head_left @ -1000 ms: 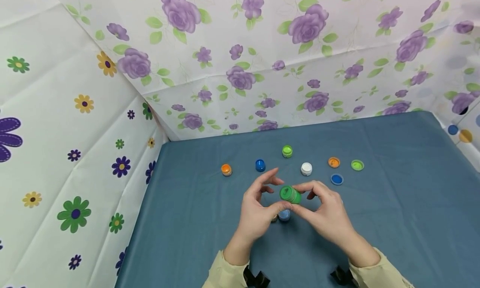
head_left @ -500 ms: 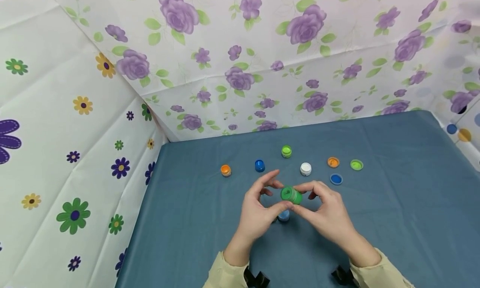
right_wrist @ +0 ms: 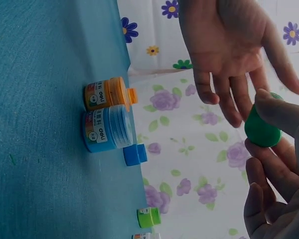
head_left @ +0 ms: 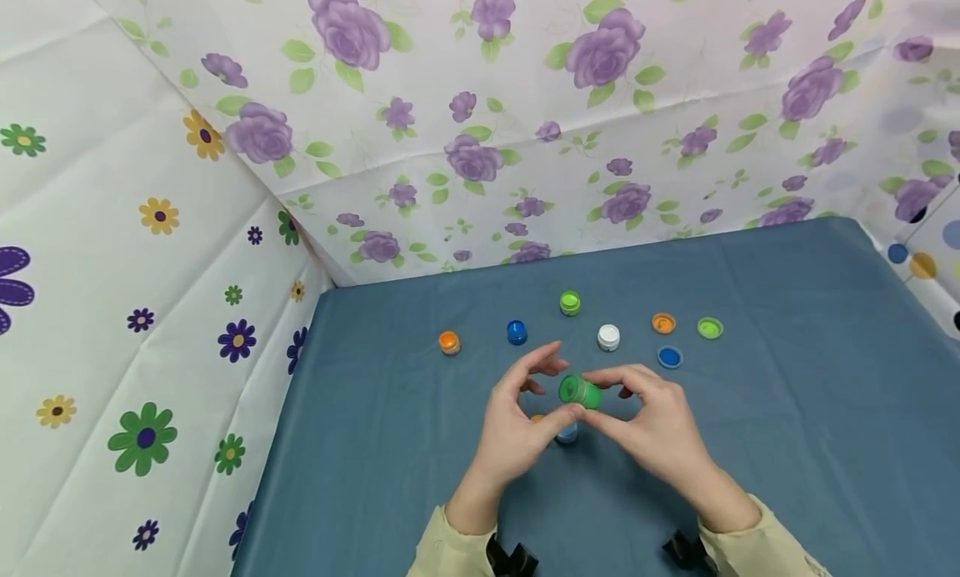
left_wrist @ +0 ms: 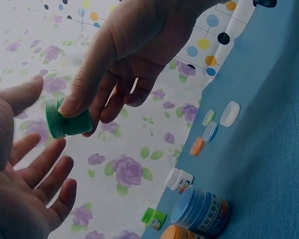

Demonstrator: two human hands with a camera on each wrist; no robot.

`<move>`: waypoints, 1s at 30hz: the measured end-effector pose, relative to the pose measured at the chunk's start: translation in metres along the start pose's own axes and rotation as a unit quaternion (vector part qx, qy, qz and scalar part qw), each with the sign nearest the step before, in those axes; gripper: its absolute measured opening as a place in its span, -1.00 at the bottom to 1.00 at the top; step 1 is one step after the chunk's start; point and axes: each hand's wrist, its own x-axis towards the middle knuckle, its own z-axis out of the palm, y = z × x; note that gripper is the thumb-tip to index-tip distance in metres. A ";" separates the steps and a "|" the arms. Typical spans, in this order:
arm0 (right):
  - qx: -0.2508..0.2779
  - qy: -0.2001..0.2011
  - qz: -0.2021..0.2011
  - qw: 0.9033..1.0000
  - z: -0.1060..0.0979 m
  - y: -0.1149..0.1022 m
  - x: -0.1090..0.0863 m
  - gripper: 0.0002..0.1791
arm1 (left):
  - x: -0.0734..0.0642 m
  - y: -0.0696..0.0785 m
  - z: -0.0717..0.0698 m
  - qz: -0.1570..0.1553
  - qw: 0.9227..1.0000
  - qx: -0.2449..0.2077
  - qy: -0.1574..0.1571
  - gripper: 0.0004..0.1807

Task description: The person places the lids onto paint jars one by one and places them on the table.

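Note:
A small green paint jar (head_left: 580, 391) is held up over the table, tipped on its side with its lid end toward the left. My right hand (head_left: 656, 423) pinches it between thumb and fingers. My left hand (head_left: 513, 423) is beside the lid end; in the left wrist view its fingertips reach right to the lid's lower edge, and its thumb stands apart above. Below the hands stand a light blue paint jar (right_wrist: 102, 129) and an orange paint jar (right_wrist: 102, 94), both mostly hidden in the head view.
Behind the hands stand small jars: orange (head_left: 449, 343), blue (head_left: 517, 333), light green (head_left: 570, 303) and white (head_left: 608, 338). To the right lie an orange lid (head_left: 663, 323), a green lid (head_left: 709, 328), a blue lid (head_left: 670, 357) and a whitish lid (left_wrist: 230, 114). Flowered sheets hang behind and left.
The hands and green jar hold almost the same pose. The head view has shifted slightly, and a bit of the orange jar now shows beside the left thumb.

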 end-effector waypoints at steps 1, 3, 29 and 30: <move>-0.002 -0.001 0.000 1.000 0.000 0.000 0.000 -0.49 | 0.000 0.000 0.000 -0.008 1.000 0.007 0.007 -0.28; -0.003 -0.002 -0.002 1.000 0.001 0.000 0.000 -0.47 | 0.000 0.000 0.000 -0.018 1.000 0.008 0.017 -0.28; -0.001 0.002 -0.005 1.000 0.003 0.000 0.002 -0.48 | 0.001 0.001 -0.005 -0.001 0.999 0.042 -0.010 -0.25; -0.001 0.000 -0.005 1.000 0.003 0.000 0.002 -0.48 | 0.001 0.001 -0.005 -0.015 0.999 0.045 -0.003 -0.25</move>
